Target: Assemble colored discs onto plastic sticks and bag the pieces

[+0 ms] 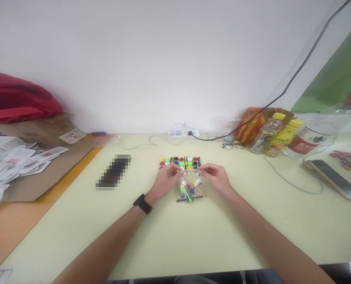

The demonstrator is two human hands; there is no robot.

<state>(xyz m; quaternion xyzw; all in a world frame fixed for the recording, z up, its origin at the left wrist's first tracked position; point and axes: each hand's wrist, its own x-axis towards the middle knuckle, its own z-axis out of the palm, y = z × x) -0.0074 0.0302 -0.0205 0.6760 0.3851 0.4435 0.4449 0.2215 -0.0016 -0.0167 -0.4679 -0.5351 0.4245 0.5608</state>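
A small clear plastic bag (pixel 191 187) hangs between my two hands over the middle of the table. Inside it are colourful pieces, some round and some like thin arrows, in green, blue, yellow, red and black. My left hand (pixel 168 178) pinches the bag's upper left corner, and a black watch (pixel 143 204) is on that wrist. At the upper right corner, the fingers of my right hand (pixel 215 177) are closed on the same bag. Just behind lie rows of coloured round pieces (pixel 177 159) with thin sticks between them, partly hidden by my hands and the bag.
A pixelated dark object (pixel 113 172) lies left. Bottles (pixel 284 138), a large jug (pixel 307 142), glasses (pixel 233 146), a phone (pixel 335 179) and colourful strips (pixel 350 159) are right. A power strip (pixel 183 130) sits by the wall; cardboard (pixel 51 173) with white packets is far left.
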